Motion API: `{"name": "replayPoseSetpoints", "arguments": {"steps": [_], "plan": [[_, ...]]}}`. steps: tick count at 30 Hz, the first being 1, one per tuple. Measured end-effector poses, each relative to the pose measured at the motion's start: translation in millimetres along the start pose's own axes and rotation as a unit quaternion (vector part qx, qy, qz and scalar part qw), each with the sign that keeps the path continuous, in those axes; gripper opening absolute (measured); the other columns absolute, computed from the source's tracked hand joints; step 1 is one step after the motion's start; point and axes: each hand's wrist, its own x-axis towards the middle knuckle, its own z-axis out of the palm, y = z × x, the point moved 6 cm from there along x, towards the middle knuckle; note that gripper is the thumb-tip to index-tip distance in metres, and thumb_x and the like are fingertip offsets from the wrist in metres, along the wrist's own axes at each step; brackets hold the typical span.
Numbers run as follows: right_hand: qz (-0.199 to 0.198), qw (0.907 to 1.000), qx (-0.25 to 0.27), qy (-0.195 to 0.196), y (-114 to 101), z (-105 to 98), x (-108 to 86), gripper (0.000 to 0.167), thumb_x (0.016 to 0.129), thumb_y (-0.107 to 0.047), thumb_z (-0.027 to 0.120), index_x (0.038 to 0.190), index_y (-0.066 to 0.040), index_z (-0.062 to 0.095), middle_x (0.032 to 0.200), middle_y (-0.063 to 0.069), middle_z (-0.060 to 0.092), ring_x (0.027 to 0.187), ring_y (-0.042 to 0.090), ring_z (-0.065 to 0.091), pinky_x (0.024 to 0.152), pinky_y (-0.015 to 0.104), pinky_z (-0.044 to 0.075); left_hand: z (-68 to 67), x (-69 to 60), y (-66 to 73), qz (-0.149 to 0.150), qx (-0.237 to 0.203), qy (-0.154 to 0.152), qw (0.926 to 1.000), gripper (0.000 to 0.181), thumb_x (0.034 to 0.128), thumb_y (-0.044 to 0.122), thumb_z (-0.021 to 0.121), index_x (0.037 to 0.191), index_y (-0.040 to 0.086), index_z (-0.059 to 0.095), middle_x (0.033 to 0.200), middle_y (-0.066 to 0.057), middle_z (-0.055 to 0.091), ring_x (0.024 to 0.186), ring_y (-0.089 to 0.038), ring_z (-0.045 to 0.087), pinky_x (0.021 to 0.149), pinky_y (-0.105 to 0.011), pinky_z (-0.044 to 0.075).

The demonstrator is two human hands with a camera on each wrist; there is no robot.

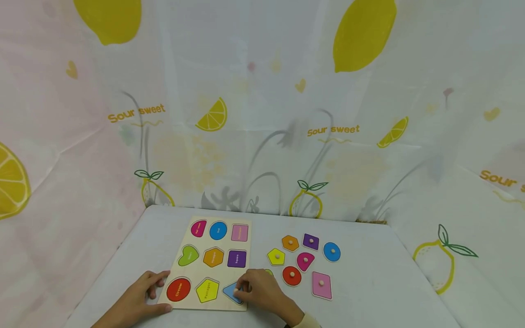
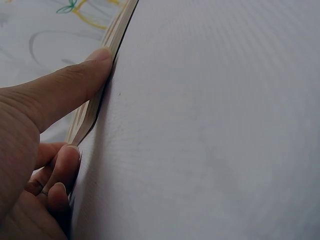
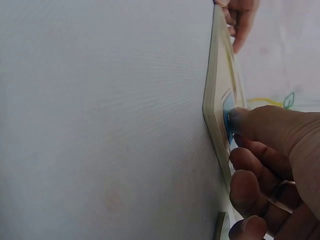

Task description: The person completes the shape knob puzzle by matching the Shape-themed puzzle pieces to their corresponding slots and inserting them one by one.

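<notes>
A wooden shape puzzle board (image 1: 223, 270) lies on the white table, with coloured shapes marked by printed words. My left hand (image 1: 141, 297) grips its near left corner, thumb against the front edge and fingers at the left side. In the left wrist view the thumb (image 2: 82, 75) presses the board's edge (image 2: 82, 122). My right hand (image 1: 264, 291) pinches the small knob of a blue triangle piece (image 1: 229, 291) at the board's near right corner. The right wrist view shows the blue triangle in its outlined place; the fingers partly hide it.
Right of the board lie several loose knobbed pieces: an orange hexagon (image 1: 290, 243), purple square (image 1: 311, 242), blue oval (image 1: 331, 252), yellow pentagon (image 1: 276, 257), magenta half round (image 1: 305, 261), red circle (image 1: 291, 276) and pink rectangle (image 1: 321, 285). A green piece (image 1: 269, 272) is mostly hidden behind my right hand.
</notes>
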Motion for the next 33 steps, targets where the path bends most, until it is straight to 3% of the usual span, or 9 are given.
{"name": "replayPoseSetpoints", "arguments": {"steps": [6,20,28,33], "plan": [[0.001,0.9995,0.032,-0.008,2.2,-4.4,0.5,0.015,0.088,-0.035,0.083,0.086,-0.021,0.078,0.067,-0.017,0.052,0.063,0.000,0.047,0.059,0.018,0.043,-0.3,-0.2,-0.2,-0.004,0.003,-0.001,1.0000,0.102,0.0580,0.040,0.100,0.142,0.000,0.058,0.093,-0.002,0.045,0.082,-0.017,0.046,0.069,-0.025,0.045],[-0.022,0.9941,0.044,0.096,38.0,-40.5,-0.5,0.011,0.091,-0.028,0.081,0.088,-0.018,0.077,0.072,-0.018,0.057,0.066,0.000,0.050,0.060,0.019,0.047,-0.5,-0.9,1.8,0.004,0.001,-0.002,1.0000,0.098,0.0607,0.036,0.099,0.142,0.000,0.058,0.093,-0.002,0.045,0.083,-0.016,0.046,0.069,-0.024,0.045],[0.002,0.9915,0.055,0.118,63.9,-54.2,-3.4,0.010,0.093,-0.027,0.079,0.094,-0.017,0.076,0.076,-0.015,0.058,0.069,0.003,0.051,0.063,0.021,0.048,-1.8,-3.1,0.9,-0.001,-0.004,0.005,1.0000,0.102,0.0566,0.040,0.100,0.142,0.002,0.059,0.091,-0.002,0.046,0.080,-0.015,0.046,0.070,-0.023,0.047],[0.001,0.9886,0.048,0.143,72.8,-62.3,-6.7,0.010,0.091,-0.021,0.080,0.094,-0.013,0.076,0.077,-0.011,0.060,0.068,0.004,0.051,0.061,0.022,0.048,-1.4,-3.6,2.3,0.006,0.003,0.006,1.0000,0.099,0.0597,0.038,0.099,0.142,0.001,0.059,0.091,-0.002,0.045,0.080,-0.014,0.046,0.069,-0.023,0.045]]}}
